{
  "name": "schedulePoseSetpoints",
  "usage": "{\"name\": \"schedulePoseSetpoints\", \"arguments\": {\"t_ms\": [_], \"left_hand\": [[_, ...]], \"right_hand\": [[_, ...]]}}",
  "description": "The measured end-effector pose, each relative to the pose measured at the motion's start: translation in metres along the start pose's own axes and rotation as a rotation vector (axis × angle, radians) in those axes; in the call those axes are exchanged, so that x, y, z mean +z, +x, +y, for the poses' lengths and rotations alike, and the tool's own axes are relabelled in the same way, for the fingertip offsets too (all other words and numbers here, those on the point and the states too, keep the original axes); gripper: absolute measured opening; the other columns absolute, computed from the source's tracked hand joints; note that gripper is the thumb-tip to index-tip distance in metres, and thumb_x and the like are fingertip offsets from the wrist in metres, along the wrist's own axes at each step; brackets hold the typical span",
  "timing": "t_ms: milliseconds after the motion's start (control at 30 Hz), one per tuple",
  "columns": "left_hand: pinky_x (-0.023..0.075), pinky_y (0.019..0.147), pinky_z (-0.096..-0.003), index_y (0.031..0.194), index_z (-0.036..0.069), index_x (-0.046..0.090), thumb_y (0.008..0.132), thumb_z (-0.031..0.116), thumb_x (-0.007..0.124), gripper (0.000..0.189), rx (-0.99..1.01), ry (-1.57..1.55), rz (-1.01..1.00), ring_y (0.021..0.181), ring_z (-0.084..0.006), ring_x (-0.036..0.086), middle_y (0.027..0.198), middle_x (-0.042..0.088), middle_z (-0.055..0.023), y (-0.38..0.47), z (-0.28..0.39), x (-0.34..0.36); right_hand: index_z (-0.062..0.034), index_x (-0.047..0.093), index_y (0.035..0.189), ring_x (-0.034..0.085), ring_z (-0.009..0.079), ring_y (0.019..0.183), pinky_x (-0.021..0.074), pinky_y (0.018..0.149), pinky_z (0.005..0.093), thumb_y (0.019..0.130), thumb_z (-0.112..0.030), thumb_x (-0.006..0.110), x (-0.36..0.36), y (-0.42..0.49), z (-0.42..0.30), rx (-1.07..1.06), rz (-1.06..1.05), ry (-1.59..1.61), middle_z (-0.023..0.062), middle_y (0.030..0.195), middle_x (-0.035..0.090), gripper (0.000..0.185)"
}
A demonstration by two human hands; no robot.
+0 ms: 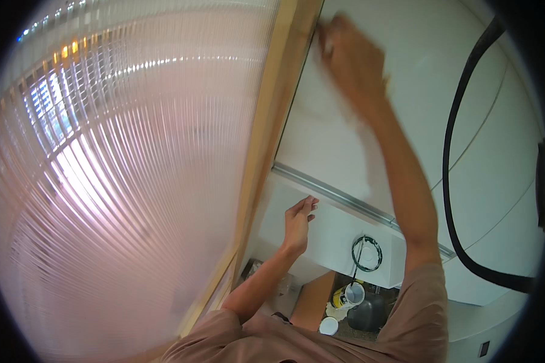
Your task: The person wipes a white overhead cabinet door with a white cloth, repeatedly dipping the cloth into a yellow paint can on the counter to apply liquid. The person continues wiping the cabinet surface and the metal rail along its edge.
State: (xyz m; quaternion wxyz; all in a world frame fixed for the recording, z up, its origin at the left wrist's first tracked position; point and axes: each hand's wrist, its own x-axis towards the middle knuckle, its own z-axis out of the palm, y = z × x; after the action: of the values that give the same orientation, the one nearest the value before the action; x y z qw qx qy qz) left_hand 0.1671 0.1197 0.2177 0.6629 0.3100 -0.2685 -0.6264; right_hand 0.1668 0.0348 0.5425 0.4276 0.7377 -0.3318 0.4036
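My right hand [352,59], blurred, is raised at the top against a white panel [345,136], close to the edge of a wooden frame [265,109]. Its fingers are curled, and whether they hold something cannot be told. Lower down, my left hand [299,220] hovers over a white surface with fingertips bent together; nothing is plainly visible in it. A metal track [336,190] runs between the two hands. On the white surface to the right of my left hand lies a round lid [369,255] with a dark rim, a thin brush-like tool [357,261] across its edge.
Ribbed translucent panelling [163,181] fills the left side. Below stand an open white tub [354,294], a dark container [368,313], a small white lid or tub [329,326] and a brown board [313,299]. A black cable or strap [447,159] curves down the right.
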Motion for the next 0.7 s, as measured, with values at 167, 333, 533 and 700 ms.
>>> {"name": "schedulePoseSetpoints", "arguments": {"t_ms": [167,333,533,700], "left_hand": [[0.0453,0.092,-0.0341,0.118,-0.003,0.069,0.103,0.031,0.057,0.039,0.015,0.047,-0.014,0.107,-0.0159,0.056,0.115,0.069,-0.0073,0.001,-0.001,-0.001],[0.0454,0.092,-0.0342,0.117,-0.003,0.069,0.103,0.031,0.057,0.039,0.009,0.057,0.017,0.105,-0.0155,0.056,0.115,0.069,-0.0074,0.005,-0.003,-0.001],[0.0414,0.094,-0.0347,0.123,-0.004,0.065,0.102,0.029,0.057,0.040,-0.006,0.068,-0.068,0.110,-0.0170,0.053,0.120,0.066,-0.0078,0.009,0.001,-0.001],[0.0412,0.094,-0.0349,0.125,-0.004,0.064,0.103,0.028,0.055,0.040,-0.016,0.050,-0.049,0.110,-0.0170,0.052,0.120,0.065,-0.0077,0.009,0.001,0.000]], "right_hand": [[-0.0064,0.068,0.079,0.062,0.0203,0.065,0.0505,0.056,0.0355,0.076,-0.009,0.067,0.037,-0.147,-0.043,-0.290,0.010,0.043,0.0048,0.087,0.060,0.004],[-0.0070,0.067,0.081,0.063,0.0217,0.066,0.0498,0.056,0.0349,0.080,-0.008,0.066,0.021,-0.088,-0.028,-0.185,0.037,0.016,0.0062,0.089,0.061,0.002],[-0.0064,0.070,0.087,0.065,0.0174,0.071,0.0499,0.059,0.0337,0.076,-0.006,0.067,0.038,-0.127,-0.035,-0.212,0.060,-0.019,0.0035,0.094,0.062,0.011],[-0.0060,0.071,0.089,0.066,0.0176,0.071,0.0500,0.060,0.0339,0.074,-0.004,0.068,0.033,-0.106,-0.032,-0.163,0.070,-0.028,0.0032,0.095,0.062,0.015]]}}
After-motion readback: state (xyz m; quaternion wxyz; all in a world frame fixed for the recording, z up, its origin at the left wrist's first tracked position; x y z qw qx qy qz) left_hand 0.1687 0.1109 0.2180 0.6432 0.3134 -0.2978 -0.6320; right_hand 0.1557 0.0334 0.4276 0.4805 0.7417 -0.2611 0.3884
